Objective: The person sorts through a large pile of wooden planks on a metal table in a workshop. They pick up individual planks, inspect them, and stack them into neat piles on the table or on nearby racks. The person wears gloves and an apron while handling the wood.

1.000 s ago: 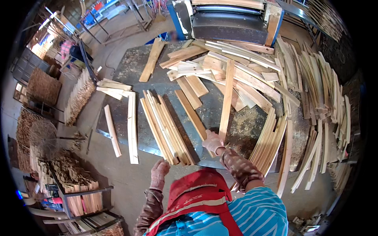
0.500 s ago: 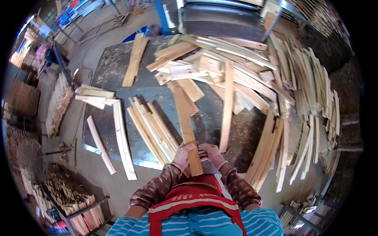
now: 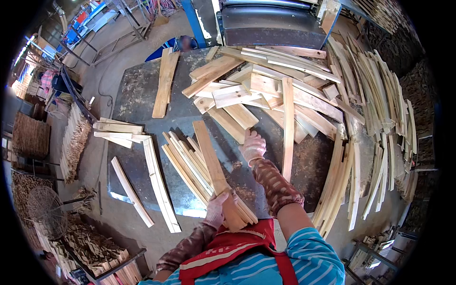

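A long wooden board [image 3: 209,154] tilts up from my lap, its lower part in the gloved grip of my left hand [image 3: 218,209]. Beside and under it lie several narrow wooden strips [image 3: 187,164], their near ends by my left hand. My right hand [image 3: 254,146], gloved too, reaches forward to the middle of the table, its fingers curled at the near end of a short, wide board [image 3: 240,115]. That board rests against another board [image 3: 226,126] at the front of the pile. A single upright plank [image 3: 288,126] lies right of my right hand.
A dark metal table [image 3: 137,90] carries a heap of boards [image 3: 270,85] at its far side. Long strips [image 3: 337,175] overhang its right edge; loose planks [image 3: 159,185] lie at left. Beyond stands a roller machine [image 3: 270,28]. Wood stacks [image 3: 76,135] and a wire fan [image 3: 46,211] stand left.
My right hand has left the board held by my left hand and stretched forward to the pile. The held board has swung a little left at its far end.
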`<state>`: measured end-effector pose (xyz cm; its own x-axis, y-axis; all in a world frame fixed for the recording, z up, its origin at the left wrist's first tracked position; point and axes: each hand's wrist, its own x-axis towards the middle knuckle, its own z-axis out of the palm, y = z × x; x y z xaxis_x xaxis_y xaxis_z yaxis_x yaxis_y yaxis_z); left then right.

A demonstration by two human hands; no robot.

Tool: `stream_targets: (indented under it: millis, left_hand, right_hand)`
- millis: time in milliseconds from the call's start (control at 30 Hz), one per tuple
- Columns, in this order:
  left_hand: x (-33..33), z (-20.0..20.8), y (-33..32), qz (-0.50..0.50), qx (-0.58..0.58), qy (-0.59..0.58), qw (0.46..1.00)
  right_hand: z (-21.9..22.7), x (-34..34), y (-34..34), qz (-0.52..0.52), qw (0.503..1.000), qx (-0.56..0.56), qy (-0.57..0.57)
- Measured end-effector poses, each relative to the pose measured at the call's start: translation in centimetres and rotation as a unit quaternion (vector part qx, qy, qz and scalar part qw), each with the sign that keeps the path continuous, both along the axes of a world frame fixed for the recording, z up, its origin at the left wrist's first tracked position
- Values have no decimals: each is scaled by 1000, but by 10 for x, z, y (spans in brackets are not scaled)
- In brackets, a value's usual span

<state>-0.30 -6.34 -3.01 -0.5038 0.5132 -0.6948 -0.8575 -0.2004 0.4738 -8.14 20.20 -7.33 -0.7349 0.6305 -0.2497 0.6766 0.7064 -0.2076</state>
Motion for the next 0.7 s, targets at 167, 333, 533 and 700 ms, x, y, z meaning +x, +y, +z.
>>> stream_targets:
  millis: [167,333,533,700]
  left_hand:
    - [2,-21,72,-77,-39,-85,993]
    - [-34,-18,105,-161,4,-64,985]
    - [-63,-59,141,19,-160,-47,986]
    - [-58,-93,111,16,-114,28,993]
  right_hand:
    - [40,-1,48,15,982,-190,7]
    - [31,31,80,-149,786,-584,137]
    - [-9,57,44,-23,931,-328,158]
    - [23,-20,-26,64,959,-251,119]
